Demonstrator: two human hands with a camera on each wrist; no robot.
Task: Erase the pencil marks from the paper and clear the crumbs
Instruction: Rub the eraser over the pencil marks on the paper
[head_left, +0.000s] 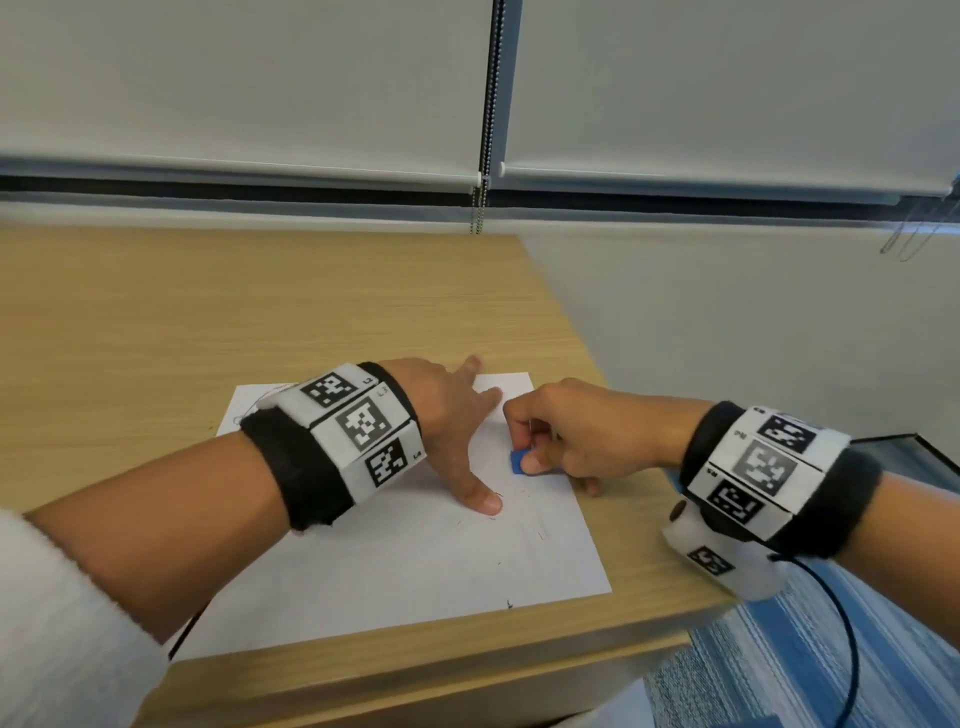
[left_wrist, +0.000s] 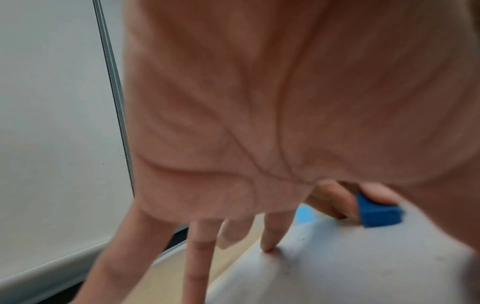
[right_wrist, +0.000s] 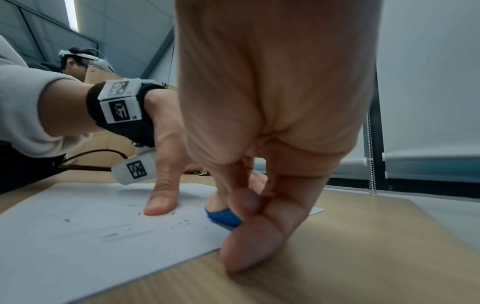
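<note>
A white sheet of paper (head_left: 415, 561) lies on the wooden desk (head_left: 208, 322), with dark eraser crumbs (right_wrist: 182, 222) scattered on it and a faint pencil outline at its far left corner. My left hand (head_left: 457, 431) lies spread flat on the paper, thumb (right_wrist: 161, 203) and fingertips (left_wrist: 269, 246) pressing it down. My right hand (head_left: 550, 441) pinches a small blue eraser (head_left: 518, 461) between thumb and fingers, its lower face on the paper just right of the left thumb. The same blue eraser (left_wrist: 379, 214) shows in the left wrist view and again as the blue eraser (right_wrist: 223, 218) under my right fingers.
The desk's right edge (head_left: 649, 467) and front edge run close to the paper. Roller blinds with a bead chain (head_left: 485, 156) hang behind the desk. A blue striped carpet (head_left: 831, 649) lies below right. Another person (right_wrist: 78, 59) sits beyond the desk.
</note>
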